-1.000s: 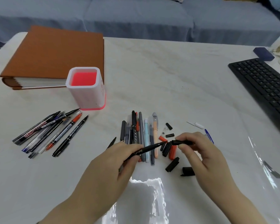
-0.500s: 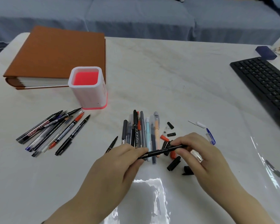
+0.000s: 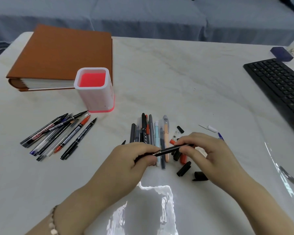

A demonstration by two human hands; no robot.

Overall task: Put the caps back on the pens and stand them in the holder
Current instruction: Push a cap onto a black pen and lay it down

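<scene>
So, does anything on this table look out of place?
Nothing looks spilled or broken. The holder stands empty while pens lie in two heaps on the table and loose caps are strewn by the right hand.

White marble table (image 3: pixel 176 73), brown binder (image 3: pixel 63 53) back L, pink-white holder (image 3: pixel 95 99) just in front, loose pens (image 3: pixel 58 136) L, pen row (image 3: pixel 151 131) ctr, caps (image 3: pixel 183 168) beside it, black kbd (image 3: pixel 278 82) R edge.

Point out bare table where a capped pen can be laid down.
Bare table runs between the holder and the keyboard, beyond the middle row of pens. Another free patch lies on the near side of the left pen pile. Crowded: among the loose caps beside that row.
</scene>
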